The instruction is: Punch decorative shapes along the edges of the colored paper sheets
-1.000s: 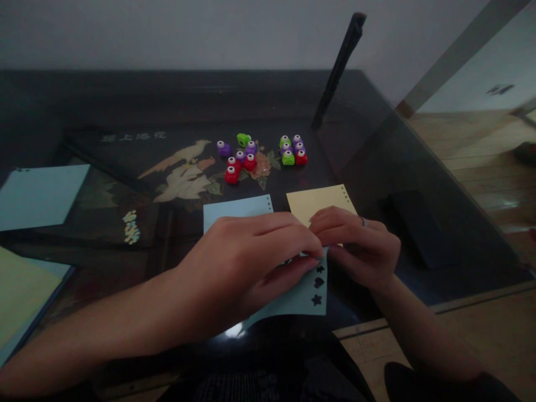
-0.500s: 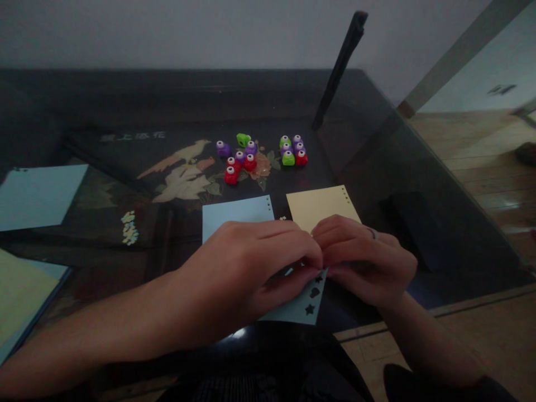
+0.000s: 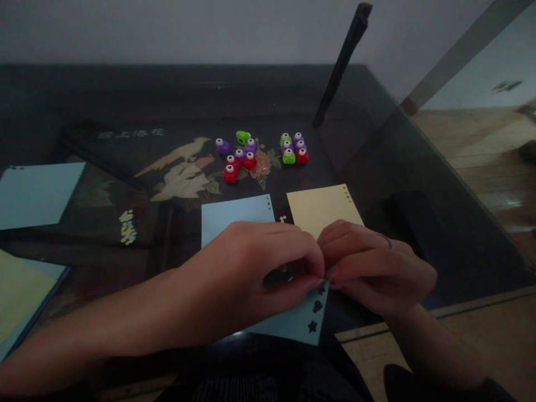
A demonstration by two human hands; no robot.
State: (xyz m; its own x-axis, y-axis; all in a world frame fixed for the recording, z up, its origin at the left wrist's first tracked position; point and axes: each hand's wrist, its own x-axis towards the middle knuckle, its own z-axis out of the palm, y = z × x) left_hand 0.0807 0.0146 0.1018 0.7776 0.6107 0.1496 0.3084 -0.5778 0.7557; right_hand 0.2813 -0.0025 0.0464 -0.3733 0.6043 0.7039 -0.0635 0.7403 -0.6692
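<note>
My left hand (image 3: 268, 268) pinches the upper edge of a light blue sheet of paper (image 3: 288, 324) between thumb and fingertips. Star and other shaped holes run down that sheet's right side. My right hand (image 3: 377, 262), with a ring on one finger, is closed at the same edge, its fingertips against those of the left; what lies between them is hidden. Just beyond my hands lie another blue sheet (image 3: 234, 215) and a yellow sheet (image 3: 322, 206), each with small holes at its upper right corner. A few tiny paper cutouts (image 3: 283, 219) lie between these two.
Several coloured craft punches (image 3: 230, 173) stand mid-table, with a tidy group of punches (image 3: 288, 156) to their right. Paper cutouts (image 3: 127, 228) form a pile at left. A blue sheet (image 3: 42, 192) and stacked yellow paper (image 3: 20, 296) lie far left. A dark stick (image 3: 341, 67) rises behind.
Both hands and the held blue sheet have shifted slightly toward me, and the right hand a little to the right. The punches and other sheets stay put.
</note>
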